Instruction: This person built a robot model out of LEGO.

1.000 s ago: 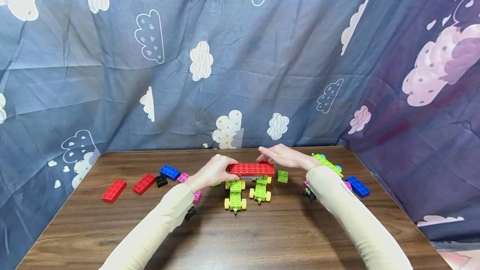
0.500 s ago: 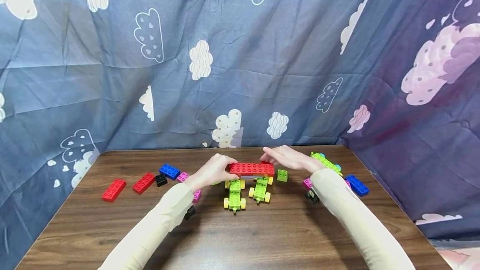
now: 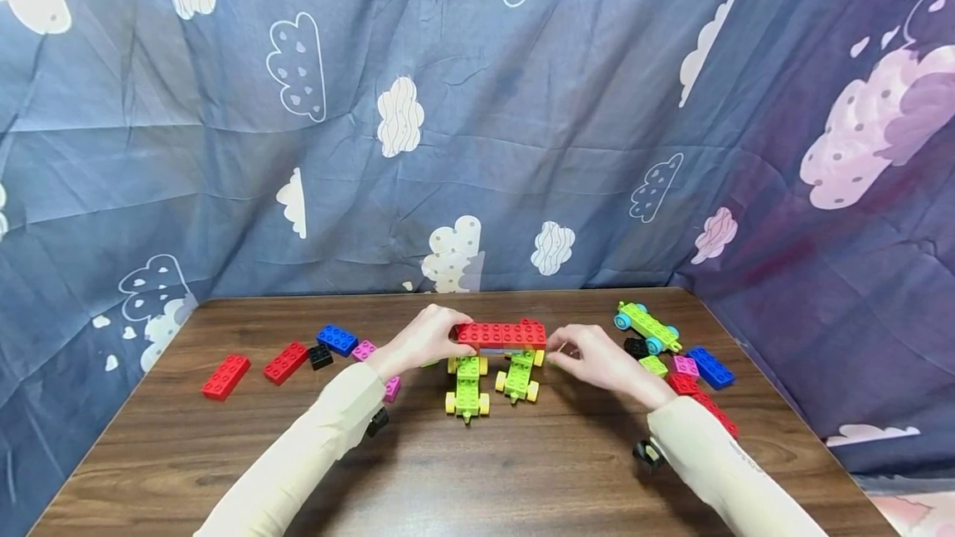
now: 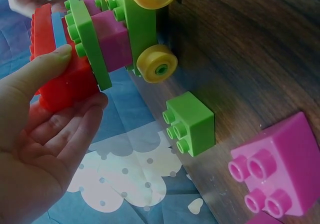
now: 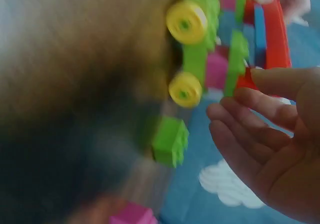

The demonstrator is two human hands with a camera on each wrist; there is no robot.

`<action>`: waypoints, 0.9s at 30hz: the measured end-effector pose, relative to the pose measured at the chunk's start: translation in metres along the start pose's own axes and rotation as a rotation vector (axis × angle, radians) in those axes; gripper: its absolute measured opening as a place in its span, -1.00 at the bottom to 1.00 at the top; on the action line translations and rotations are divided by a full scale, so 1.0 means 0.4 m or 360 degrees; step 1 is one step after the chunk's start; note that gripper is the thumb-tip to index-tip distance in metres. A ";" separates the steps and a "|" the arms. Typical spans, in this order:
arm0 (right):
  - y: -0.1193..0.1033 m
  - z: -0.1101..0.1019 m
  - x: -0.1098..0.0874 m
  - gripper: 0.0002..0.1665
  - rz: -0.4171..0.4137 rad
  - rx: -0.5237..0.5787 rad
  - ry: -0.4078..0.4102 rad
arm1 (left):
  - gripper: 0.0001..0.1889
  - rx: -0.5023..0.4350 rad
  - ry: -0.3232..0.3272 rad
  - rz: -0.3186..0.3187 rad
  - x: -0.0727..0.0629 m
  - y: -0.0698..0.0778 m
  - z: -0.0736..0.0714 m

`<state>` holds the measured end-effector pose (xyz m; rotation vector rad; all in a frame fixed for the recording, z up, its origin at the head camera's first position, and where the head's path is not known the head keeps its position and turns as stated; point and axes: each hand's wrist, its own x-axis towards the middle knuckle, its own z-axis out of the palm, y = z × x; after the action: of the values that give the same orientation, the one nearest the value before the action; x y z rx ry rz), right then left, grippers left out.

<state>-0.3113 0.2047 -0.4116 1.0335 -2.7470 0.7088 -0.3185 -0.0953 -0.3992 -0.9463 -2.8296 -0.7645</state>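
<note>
A toy-brick structure stands at mid-table. A long row of red bricks (image 3: 501, 336) spans its top, raised over two lime-green wheeled bases (image 3: 467, 388) with yellow wheels. The wrist views show pink bricks (image 4: 111, 36), green bricks and a blue layer (image 5: 260, 31) beneath the red top. My left hand (image 3: 421, 342) grips the red left end, thumb on the near face and fingers around the end. At the right end, my right hand (image 3: 597, 359) has thumb and index finger curled about a red brick (image 5: 246, 79); that view is blurred.
Left on the table lie two red bricks (image 3: 227, 377), a black brick (image 3: 321, 357), a blue brick (image 3: 337, 341) and pink ones. To the right are a green base with blue wheels (image 3: 647, 326), a blue brick (image 3: 711, 368) and red bricks (image 3: 716, 413). A curtain hangs behind.
My right hand has come down from above the structure's right end to beside that end, its fingers now more curled. The left hand and the structure stay nearly still.
</note>
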 end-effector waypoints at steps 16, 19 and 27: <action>-0.022 0.077 -0.037 -0.73 0.0010 0.0231 -0.0202 | -0.72 0.0005 -0.0003 -0.0010 0.000 0.004 -0.001; -0.025 0.086 -0.037 -0.75 0.0004 0.0200 -0.0182 | -0.72 -0.0001 -0.0004 -0.0013 -0.001 0.003 -0.001; -0.025 0.097 -0.037 -0.82 0.0020 0.0138 -0.0141 | -0.71 -0.0030 0.0006 -0.0017 -0.003 0.000 0.001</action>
<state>-0.2916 0.1887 -0.4458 1.0910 -2.8229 0.8096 -0.3174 -0.0956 -0.3997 -0.9315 -2.8313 -0.7943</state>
